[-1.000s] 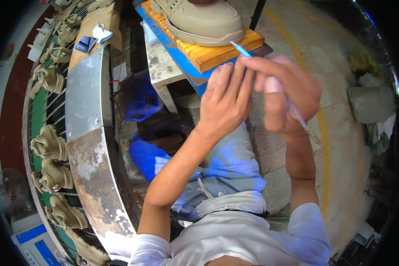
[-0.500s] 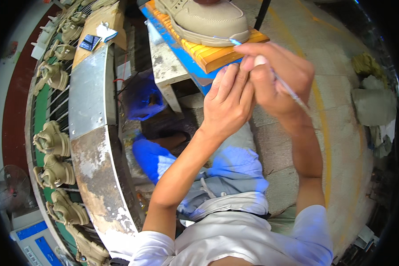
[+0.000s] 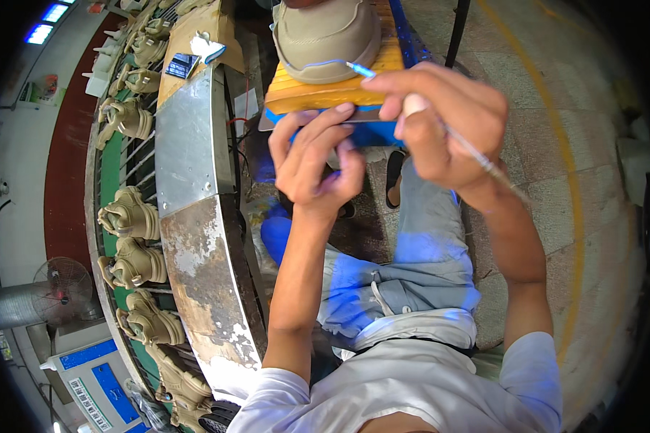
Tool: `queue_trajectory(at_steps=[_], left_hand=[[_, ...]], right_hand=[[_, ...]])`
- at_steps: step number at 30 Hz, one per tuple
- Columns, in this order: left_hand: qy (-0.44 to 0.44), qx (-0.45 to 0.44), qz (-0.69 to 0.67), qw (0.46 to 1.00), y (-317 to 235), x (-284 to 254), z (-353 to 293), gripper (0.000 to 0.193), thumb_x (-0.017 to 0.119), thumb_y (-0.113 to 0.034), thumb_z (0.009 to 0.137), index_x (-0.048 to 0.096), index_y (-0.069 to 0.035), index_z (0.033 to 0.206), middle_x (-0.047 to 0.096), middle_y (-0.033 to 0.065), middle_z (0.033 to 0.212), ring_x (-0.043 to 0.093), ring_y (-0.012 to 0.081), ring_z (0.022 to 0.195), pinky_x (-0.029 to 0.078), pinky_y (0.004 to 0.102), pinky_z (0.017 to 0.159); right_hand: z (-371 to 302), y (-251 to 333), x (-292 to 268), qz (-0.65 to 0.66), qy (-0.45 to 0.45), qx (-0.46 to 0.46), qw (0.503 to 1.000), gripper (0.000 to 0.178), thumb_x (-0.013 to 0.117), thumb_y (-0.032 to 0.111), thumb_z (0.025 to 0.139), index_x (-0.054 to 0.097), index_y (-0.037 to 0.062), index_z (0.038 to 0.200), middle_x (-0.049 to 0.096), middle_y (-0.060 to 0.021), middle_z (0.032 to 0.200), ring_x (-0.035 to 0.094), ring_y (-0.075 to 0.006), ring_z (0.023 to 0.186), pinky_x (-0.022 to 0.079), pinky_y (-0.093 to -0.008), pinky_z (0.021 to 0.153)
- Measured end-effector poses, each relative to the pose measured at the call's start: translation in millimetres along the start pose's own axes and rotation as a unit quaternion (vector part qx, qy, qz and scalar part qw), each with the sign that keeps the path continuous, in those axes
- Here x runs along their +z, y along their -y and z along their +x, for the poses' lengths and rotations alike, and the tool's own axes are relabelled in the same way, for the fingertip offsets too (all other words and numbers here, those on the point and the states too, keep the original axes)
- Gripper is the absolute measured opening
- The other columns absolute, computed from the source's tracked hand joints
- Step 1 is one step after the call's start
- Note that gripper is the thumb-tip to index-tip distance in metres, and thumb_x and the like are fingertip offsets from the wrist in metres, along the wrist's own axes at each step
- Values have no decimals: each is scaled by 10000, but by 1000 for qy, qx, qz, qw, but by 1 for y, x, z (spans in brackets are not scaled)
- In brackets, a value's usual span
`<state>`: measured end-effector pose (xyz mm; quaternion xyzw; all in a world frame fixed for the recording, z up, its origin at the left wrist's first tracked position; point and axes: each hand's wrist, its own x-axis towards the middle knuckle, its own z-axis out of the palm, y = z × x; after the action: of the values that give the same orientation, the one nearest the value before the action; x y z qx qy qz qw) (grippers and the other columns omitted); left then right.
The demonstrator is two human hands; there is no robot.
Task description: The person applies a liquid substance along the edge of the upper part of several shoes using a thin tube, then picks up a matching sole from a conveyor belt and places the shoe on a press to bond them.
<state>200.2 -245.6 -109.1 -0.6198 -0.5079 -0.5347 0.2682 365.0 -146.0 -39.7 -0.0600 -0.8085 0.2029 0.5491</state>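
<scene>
1. Head view: beige shoe (image 3: 325, 36) on a yellow board (image 3: 318, 94), long axis 12 to 6 o'clock, toe at 6.
2. Right hand (image 3: 451, 119), nearer, pinches a slim blue-tipped tool (image 3: 474, 150); the shoe lies at 10 o'clock.
3. Left hand (image 3: 313, 157), loosely curled, holding nothing visible, by the board's near edge; shoe at 12.

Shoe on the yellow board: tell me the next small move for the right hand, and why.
Probably guide the slim blue-tipped tool a little along the lower edge of the shoe: the right hand holds its point close to that edge, where a thin blue line ends near it.
</scene>
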Motion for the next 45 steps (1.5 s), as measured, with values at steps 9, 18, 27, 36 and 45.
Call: queue_trajectory(at_steps=[9, 18, 27, 36, 45], left_hand=[[-82, -56, 20, 995, 78, -32, -10, 125, 554, 19, 836, 642, 13, 925, 785, 140, 983, 673, 391, 1152, 509, 494, 1046], [37, -291, 64, 954, 109, -48, 36, 609, 638, -380, 1044, 538, 107, 1397, 687, 281, 1240, 639, 414, 1183, 485, 440, 1056], [87, -271, 122, 951, 121, -19, 39, 1178, 1010, -477, 638, 435, 73, 1507, 601, 287, 1333, 571, 401, 1258, 483, 455, 1083], [88, -78, 201, 973, 194, -5, 61, 656, 891, -462, 793, 712, -61, 1280, 658, 186, 1414, 600, 376, 1337, 469, 463, 1140], [81, -104, 23, 991, 71, -59, -28, 312, 696, -175, 951, 790, -153, 1249, 695, 91, 1407, 594, 352, 1320, 422, 484, 1134]], right_hand=[[2, -22, 69, -2, -32, -19, 999, 191, 596, 40, 917, 753, -2, 1018, 668, -115, 757, 665, -241, 620, 530, -346, 560], [35, -93, 81, 9, -16, 37, 999, 194, 617, 114, 923, 781, 59, 1010, 751, -150, 881, 717, -310, 709, 570, -384, 645], [27, -103, 32, -196, -10, -7, 981, 220, 609, 130, 921, 777, 83, 1056, 750, -134, 890, 719, -337, 726, 581, -416, 656], [30, -46, -20, -179, 102, -29, 978, 234, 570, 44, 918, 752, -1, 1059, 727, -146, 841, 729, -289, 731, 577, -374, 662], [22, -35, 29, -105, 104, -40, 988, 295, 537, -6, 892, 753, -19, 1092, 739, -134, 831, 694, -217, 662, 568, -330, 629]])
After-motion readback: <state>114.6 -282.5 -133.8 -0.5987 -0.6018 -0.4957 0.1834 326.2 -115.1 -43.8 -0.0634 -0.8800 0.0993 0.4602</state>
